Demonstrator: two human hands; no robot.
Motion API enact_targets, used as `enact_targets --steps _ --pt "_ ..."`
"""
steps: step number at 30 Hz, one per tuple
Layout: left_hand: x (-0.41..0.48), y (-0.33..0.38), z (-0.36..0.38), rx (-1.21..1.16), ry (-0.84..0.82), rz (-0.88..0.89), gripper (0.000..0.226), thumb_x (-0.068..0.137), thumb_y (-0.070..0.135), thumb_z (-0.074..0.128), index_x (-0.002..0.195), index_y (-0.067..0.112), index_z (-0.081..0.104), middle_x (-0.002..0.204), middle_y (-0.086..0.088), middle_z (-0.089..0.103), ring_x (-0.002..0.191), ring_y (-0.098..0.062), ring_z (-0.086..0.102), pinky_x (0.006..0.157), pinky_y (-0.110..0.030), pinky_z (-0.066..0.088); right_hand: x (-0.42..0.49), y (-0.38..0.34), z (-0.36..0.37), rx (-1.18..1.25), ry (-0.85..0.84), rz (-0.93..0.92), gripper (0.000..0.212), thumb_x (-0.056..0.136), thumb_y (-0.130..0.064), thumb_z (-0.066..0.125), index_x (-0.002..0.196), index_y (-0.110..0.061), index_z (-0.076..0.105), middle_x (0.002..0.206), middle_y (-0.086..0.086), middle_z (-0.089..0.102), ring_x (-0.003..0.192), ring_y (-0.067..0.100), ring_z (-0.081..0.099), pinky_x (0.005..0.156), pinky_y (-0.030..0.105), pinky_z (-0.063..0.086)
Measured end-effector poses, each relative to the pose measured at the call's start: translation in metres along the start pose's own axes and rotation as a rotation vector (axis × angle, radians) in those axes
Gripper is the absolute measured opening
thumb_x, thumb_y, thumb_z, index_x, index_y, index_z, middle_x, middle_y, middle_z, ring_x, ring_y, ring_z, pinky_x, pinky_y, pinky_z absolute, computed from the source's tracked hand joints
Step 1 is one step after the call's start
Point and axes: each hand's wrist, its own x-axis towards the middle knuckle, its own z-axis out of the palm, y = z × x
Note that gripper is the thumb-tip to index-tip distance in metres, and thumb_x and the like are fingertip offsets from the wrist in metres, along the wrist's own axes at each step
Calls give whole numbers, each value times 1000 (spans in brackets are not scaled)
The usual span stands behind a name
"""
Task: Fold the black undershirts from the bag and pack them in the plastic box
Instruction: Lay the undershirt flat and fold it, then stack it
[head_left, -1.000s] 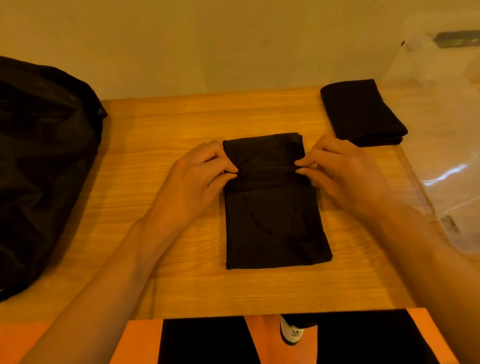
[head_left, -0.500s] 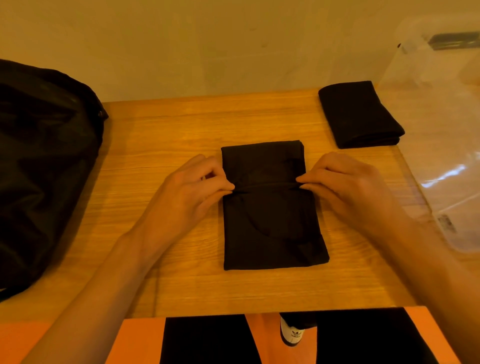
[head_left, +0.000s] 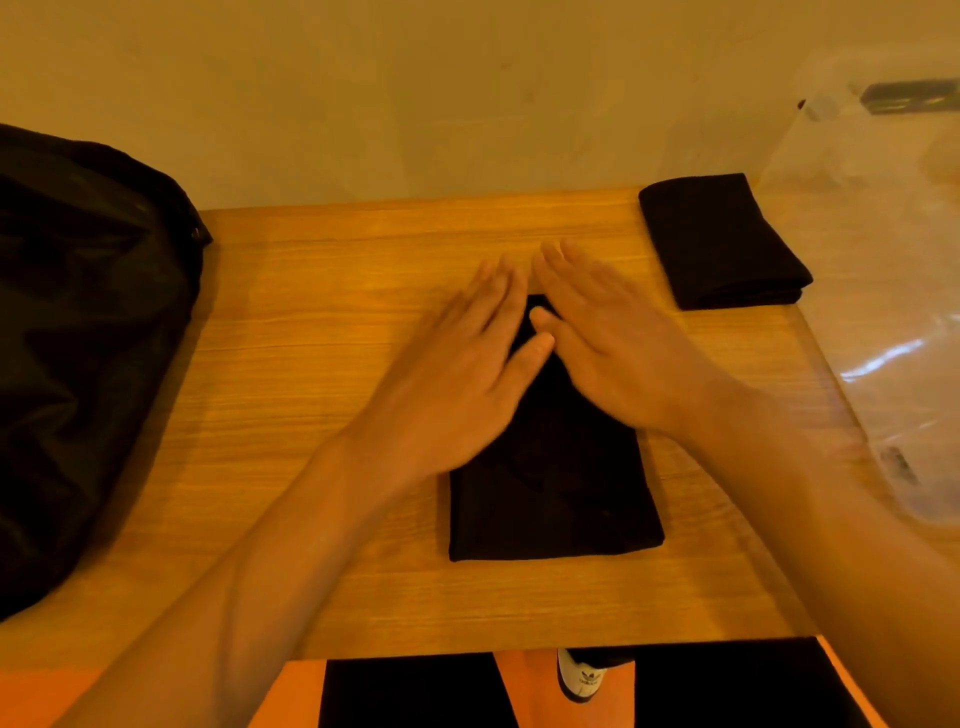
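- Wooden desk (head_left: 311, 374) carries the undershirt (head_left: 556, 499) at its centre.
- My left hand (head_left: 457, 374) and right hand (head_left: 613, 353) lie spread flat on it, gripping nothing.
- I'd smooth outward evenly, setting the crease.

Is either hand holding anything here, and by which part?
Nothing is gripped: the left hand and right hand lie flat, fingers straight, on the far half of the nearer folded black undershirt.
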Motion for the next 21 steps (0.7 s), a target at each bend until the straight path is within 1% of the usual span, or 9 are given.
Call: enact_targets --steps 2,4,5,7,9,12,14,17,21 --pt "-5 -7 10 136 -83 16 75 100 62 1 161 19 -10 167 4 -19 151 -3 -22 126 -33 -8 -7 4 9 -72 -89 10 68 103 -56 2 160 -20 -4 167 -4 -13 151 5 -19 120 24 -15" --pt "-10 -17 11 175 -102 15 77 95 65 -9 159 22 -16 165 7 -26 148 0 -29 126 -33 -11 -17 11 14 -90 -82 26 76 94 -61 -10 159 -22 -11 166 -5 -20 149 3 -25 122 28 -15" --pt "-11 -21 10 172 -114 12 78 92 65 -13 158 23 -18 164 9 -28 146 1 -31 125 -32 -13 -19 14 16 -72 -81 45 78 91 -62 -13 158 -22 -13 165 -6 -22 148 2 -27 123 29 -14" --pt "-15 -28 7 158 -135 20 80 89 69 -19 156 26 -20 163 11 -30 145 3 -32 125 -31 -13 -24 21 16 -24 -91 84 78 90 -64 -13 157 -23 -17 164 -7 -25 147 1 -28 125 32 -11" --pt "-20 -31 0 91 -123 18 80 90 69 -15 157 26 -19 164 11 -29 146 4 -30 125 -31 -11 -29 24 10 13 -83 100 78 90 -64 -12 156 -23 -17 164 -6 -25 147 0 -28 126 32 -9" --pt "-21 -19 -9 -89 41 21 76 97 62 -3 160 21 -12 167 7 -21 149 2 -23 126 -29 -9 -29 14 -2 6 19 48 71 97 -57 -7 157 -20 -14 165 -5 -21 148 1 -26 125 31 -9" --pt "-16 -7 -6 -60 68 57 81 96 67 -9 161 17 -10 168 2 -19 151 -2 -22 126 -31 -9 -22 1 -1 -68 30 -10 67 101 -52 -5 158 -18 -13 165 -2 -21 149 6 -25 125 32 -11" --pt "-14 0 13 56 -23 46 94 86 73 -23 160 17 -12 167 1 -22 150 -3 -25 127 -37 -5 -17 -6 17 -188 -43 -26 68 99 -50 -10 158 -15 -16 165 3 -22 149 11 -28 124 36 -13" --pt "-14 -11 23 113 -35 31 91 88 72 -23 160 17 -13 166 2 -24 149 -3 -27 127 -38 -4 -22 1 27 -129 -11 18 73 97 -54 -11 159 -15 -11 166 1 -20 150 10 -25 126 36 -10"
